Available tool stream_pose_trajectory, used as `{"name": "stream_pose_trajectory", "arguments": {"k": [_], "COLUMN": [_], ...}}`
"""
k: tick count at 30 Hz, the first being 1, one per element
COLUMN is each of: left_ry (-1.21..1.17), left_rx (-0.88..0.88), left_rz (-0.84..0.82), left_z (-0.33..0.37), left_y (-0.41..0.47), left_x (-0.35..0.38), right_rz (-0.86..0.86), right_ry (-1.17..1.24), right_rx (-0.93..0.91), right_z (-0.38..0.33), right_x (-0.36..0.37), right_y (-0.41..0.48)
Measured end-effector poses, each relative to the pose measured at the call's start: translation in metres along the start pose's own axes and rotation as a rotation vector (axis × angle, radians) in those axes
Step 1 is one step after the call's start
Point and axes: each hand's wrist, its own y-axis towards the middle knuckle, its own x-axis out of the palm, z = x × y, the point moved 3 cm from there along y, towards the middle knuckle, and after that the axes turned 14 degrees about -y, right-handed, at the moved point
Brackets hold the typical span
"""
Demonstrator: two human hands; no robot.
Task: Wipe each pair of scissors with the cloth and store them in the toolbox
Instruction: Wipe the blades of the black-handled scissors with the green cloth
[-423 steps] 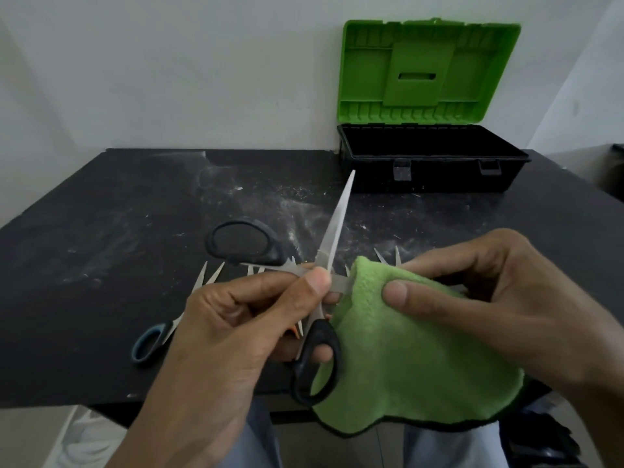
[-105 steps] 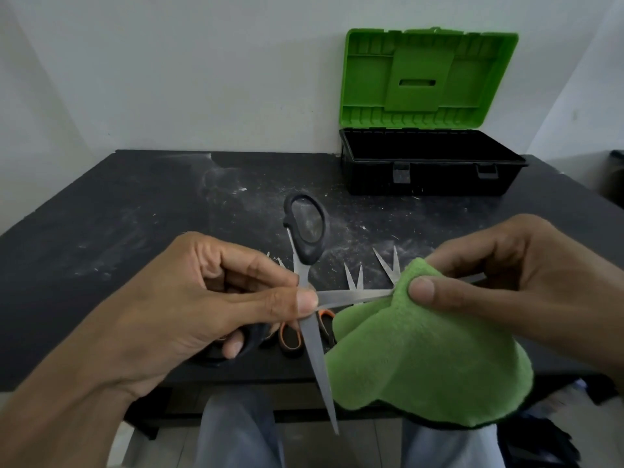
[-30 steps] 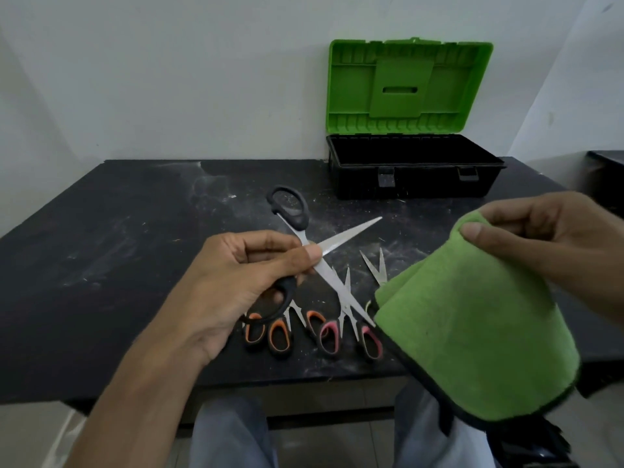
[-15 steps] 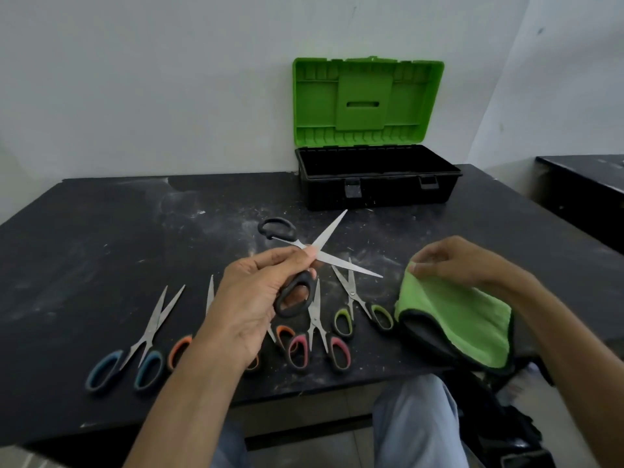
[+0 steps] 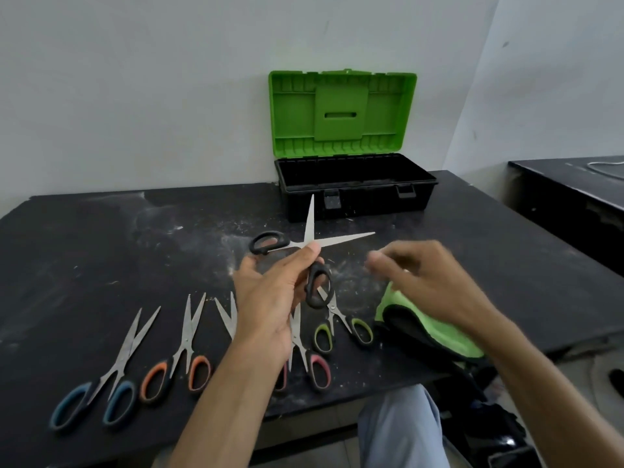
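Zero pairs are being seen in the toolbox (image 5: 358, 199); black scissors (image 5: 341, 239) are being pinched, blades splayed, by the left hand (image 5: 270, 298), with the right hand (image 5: 429, 282) being held loose and empty. Five pairs (image 5: 185, 342) are being left waiting on the table.

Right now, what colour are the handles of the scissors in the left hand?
Black; the scissors in the left hand show best in the head view.

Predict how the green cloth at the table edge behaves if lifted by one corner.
Likely floppy: the green cloth lies crumpled in soft folds, so it should sag from a corner. Probably light, since it looks thin and fleecy. Sitting at the table edge, it might slide off if nudged.
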Motion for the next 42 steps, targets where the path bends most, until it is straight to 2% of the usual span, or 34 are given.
{"name": "stream_pose_trajectory", "arguments": {"k": [2,3,8,13,17,19,22,28,32,35,40,42], "left_ry": [-0.006,0.005,0.153,0.389,0.708,0.819,0.863,0.860,0.916,0.994,1.035,0.982], "left_rx": [0.038,0.061,0.336,0.380,0.271,0.314,0.423,0.406,0.478,0.541,0.485,0.445], "left_rz": [0.018,0.020,0.013,-0.013,-0.205,-0.275,-0.325,-0.384,-0.399,-0.479,-0.583,-0.613], "left_z": [-0.008,-0.012,-0.008,0.010,0.003,-0.004,-0.006,-0.012,-0.020,-0.029,-0.044,-0.052], "left_y": [0.004,0.006,0.013,0.027,0.034,0.032,0.030,0.039,0.041,0.046,0.079,0.095], "left_x": [0.005,0.008,0.015,0.018,0.022,0.026,0.035,0.048,0.064,0.084,0.106,0.113], "right_rz": [-0.267,-0.312,-0.138,-0.026,0.060,0.093,0.126,0.122,0.324,0.240,0.120,0.089], "right_ry": [0.420,0.520,0.676,0.630,0.626,0.638,0.633,0.455,0.081,0.043,0.214,0.172], "right_rx": [0.130,0.159,0.212,0.217,0.209,0.202,0.182,0.165,0.081,0.070,0.236,0.276], "right_z": [-0.030,-0.038,-0.033,-0.028,-0.030,-0.031,-0.032,-0.029,-0.028,-0.029,-0.001,0.010], "right_x": [0.019,0.025,0.029,0.007,-0.001,-0.003,-0.006,-0.016,-0.033,-0.040,-0.055,-0.059], "right_y": [-0.017,-0.020,-0.009,0.005,0.021,0.028,0.033,0.038,0.046,0.059,0.093,0.105]}}
